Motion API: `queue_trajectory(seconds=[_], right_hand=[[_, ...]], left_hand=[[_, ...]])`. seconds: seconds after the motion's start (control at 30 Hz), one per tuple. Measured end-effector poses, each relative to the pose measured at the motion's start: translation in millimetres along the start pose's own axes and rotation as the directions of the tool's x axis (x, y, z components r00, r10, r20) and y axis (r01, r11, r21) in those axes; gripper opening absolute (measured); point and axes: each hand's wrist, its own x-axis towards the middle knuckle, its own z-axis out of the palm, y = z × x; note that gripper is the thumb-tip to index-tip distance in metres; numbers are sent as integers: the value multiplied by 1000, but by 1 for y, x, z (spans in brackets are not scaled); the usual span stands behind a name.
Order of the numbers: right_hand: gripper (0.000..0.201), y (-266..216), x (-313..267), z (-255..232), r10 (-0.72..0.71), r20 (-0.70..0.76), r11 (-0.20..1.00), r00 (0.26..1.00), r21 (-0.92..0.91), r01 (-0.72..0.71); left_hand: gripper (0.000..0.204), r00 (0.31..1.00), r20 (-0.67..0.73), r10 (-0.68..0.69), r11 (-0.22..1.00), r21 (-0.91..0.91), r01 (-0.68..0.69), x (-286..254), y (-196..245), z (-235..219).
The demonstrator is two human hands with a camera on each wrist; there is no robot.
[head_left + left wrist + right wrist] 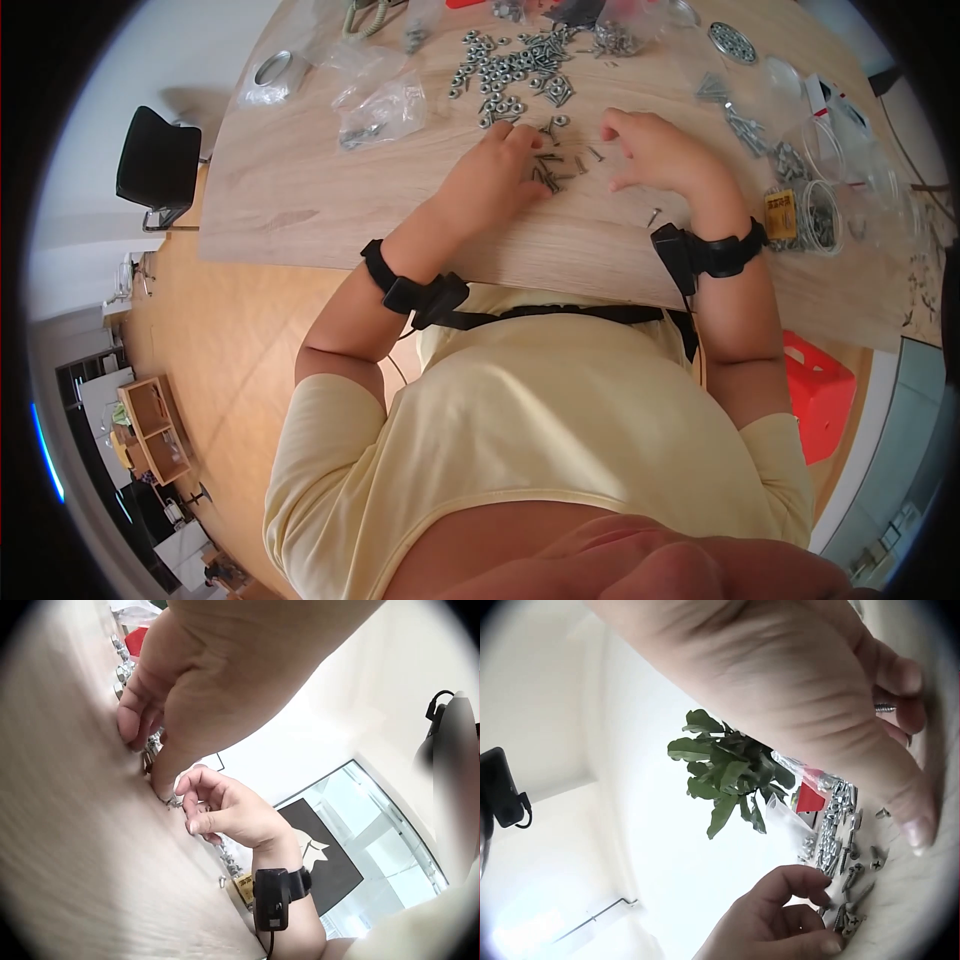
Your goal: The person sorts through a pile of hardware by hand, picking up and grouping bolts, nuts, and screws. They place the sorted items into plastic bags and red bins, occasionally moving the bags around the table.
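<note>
My left hand is over a small pile of screws, fingertips down at the table and thumb apart from the fingers. In the right wrist view the same hand curves beside dark screws; whether it touches one is unclear. My right hand is to the right, thumb spread from the forefinger. A threaded screw shows between its bent fingers in the right wrist view. In the left wrist view, my left hand is close and my right hand is beyond it.
Many nuts and bolts lie scattered beyond the hands. Plastic bags and a round tin are at the left. Bolts, a yellow-labelled container and a round tin of nuts are at the right. One screw lies near the right wrist.
</note>
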Motion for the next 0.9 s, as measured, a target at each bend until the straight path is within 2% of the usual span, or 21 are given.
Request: queue_trajectory(seconds=[0.17,0.23,0.37,0.43,0.57,0.63,0.67,0.73,0.83,0.9], right_hand=[[40,-12,7,5,47,-12,996,999,76,-46],[34,-17,10,8,3,-29,995,1000,102,0],[30,-16,17,20,-69,-37,989,997,127,73],[27,-16,16,22,-97,-149,991,984,80,110],[24,-13,18,23,-93,-124,987,988,121,108],[22,-12,19,24,-108,-113,984,988,127,123],[22,-9,20,25,-107,-114,984,988,128,122],[21,-4,22,28,-144,-126,979,982,126,160],[26,-6,22,28,-150,-104,988,983,31,154],[26,-2,25,30,-158,-109,984,981,60,166]], left_hand=[[57,999,-33,8,998,63,-6,16,0,1],[60,998,-36,-51,987,153,56,19,-3,2],[61,997,29,-76,981,183,69,25,4,1],[58,995,56,-85,984,163,75,29,6,4],[51,990,84,-112,992,68,106,32,9,7],[41,996,91,-21,1000,0,21,33,7,10],[41,996,92,-20,1000,1,20,33,5,12],[33,994,41,104,995,-1,-104,35,2,16],[26,992,102,81,995,-62,-75,43,-5,18],[24,989,130,70,997,-30,-67,51,-2,16]])
